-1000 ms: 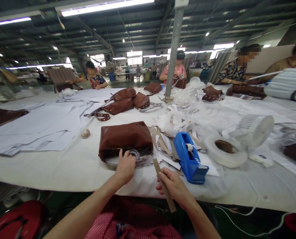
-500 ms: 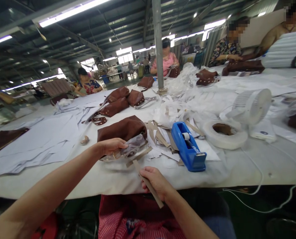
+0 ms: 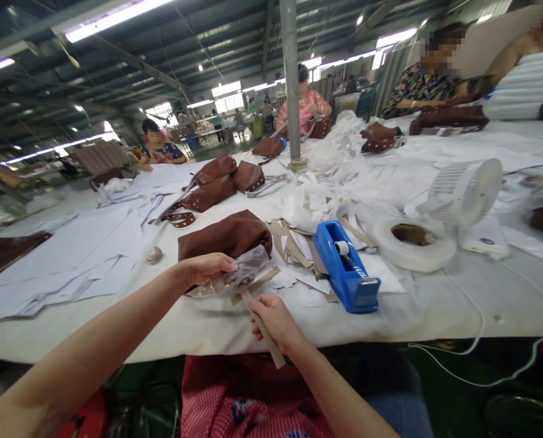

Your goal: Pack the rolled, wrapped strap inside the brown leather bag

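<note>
My left hand [image 3: 212, 267] is closed on a rolled bundle of clear plastic wrap [image 3: 251, 266], which lies against the front of a brown leather bag [image 3: 228, 234]. In my right hand [image 3: 274, 322] a narrow grey-brown cardboard strip [image 3: 271, 347] is pinched between thumb and fingers. The strip's upper end meets the near end of the plastic roll; whether it goes inside I cannot tell. Beyond the roll, loose cardboard and paper strips [image 3: 299, 252] are scattered. A blue tape dispenser [image 3: 348, 267] stands to the right of them.
A big roll of clear film [image 3: 413, 255] and a white fan [image 3: 465, 191] with a cord stand at right. More brown bags [image 3: 212, 191] lie farther back. White paper sheets [image 3: 89, 255] cover the left side. A metal post [image 3: 290, 85] rises mid-table; several people work around it.
My right hand has moved up and slightly left, bringing the cardboard strip's end to the plastic roll. My left hand has barely moved.
</note>
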Available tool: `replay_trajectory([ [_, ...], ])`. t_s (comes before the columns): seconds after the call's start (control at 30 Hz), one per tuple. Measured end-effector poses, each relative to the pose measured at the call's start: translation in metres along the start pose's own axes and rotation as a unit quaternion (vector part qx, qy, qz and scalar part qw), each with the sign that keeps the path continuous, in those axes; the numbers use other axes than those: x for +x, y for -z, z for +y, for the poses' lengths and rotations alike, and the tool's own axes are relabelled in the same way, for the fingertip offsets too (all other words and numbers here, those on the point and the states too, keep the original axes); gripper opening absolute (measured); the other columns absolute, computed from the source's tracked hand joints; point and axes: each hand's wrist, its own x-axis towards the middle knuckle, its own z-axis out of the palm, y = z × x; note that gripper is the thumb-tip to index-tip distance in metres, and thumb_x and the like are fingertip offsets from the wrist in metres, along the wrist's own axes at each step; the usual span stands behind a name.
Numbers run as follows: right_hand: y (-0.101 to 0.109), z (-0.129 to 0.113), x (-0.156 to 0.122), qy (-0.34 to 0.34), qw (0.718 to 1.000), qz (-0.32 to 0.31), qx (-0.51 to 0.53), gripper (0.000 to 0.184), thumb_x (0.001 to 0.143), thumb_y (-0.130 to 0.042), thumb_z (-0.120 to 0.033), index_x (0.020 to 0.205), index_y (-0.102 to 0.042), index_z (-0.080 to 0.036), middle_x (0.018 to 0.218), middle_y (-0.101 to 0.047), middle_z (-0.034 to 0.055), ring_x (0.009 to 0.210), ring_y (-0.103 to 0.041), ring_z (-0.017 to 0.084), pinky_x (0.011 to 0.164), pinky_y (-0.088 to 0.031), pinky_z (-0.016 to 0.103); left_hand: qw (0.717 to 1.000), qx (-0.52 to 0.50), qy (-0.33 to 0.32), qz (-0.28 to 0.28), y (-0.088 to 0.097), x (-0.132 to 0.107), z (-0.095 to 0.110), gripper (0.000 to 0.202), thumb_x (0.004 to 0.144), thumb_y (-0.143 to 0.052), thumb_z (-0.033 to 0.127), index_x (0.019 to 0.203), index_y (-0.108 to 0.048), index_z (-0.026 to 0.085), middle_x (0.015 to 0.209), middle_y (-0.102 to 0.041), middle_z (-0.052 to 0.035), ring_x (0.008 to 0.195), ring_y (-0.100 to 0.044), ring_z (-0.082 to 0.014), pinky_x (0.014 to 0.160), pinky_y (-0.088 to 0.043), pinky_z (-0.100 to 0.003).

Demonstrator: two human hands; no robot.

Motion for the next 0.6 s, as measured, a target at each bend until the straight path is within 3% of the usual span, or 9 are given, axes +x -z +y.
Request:
replay_trajectory([
  [0.4, -0.004, 0.007, 0.007, 0.035, 0.999, 0.016, -0.022, 0.018, 0.08, -0.054, -0.031, 0.067, -0.048, -0.019, 0.048, -0.053, -0.0071, 0.036, -0.052, 0.009, 0.032, -0.038, 0.016, 1.0, 0.011, -0.021, -0.006, -0.003, -0.002, -0.006, 0.03, 0.063, -0.075, 0.033, 0.079, -0.067, 0.009, 0.071, -0.068, -0.0042, 0.06, -0.06, -0.0147, 0.058, -0.047, -0.025],
  [0.6, -0.02, 0.002, 0.015, 0.035, 0.996, 0.081, -0.003, 0.019, 0.082, -0.051, -0.028, 0.065, -0.049, -0.019, 0.046, -0.052, -0.0068, 0.035, -0.051, 0.009, 0.032, -0.039, 0.018, 0.999, 0.036, -0.036, -0.014, -0.005, 0.001, -0.01, 0.032, 0.06, -0.074, 0.036, 0.076, -0.066, 0.01, 0.065, -0.065, -0.0028, 0.056, -0.056, -0.0138, 0.055, -0.043, -0.024],
])
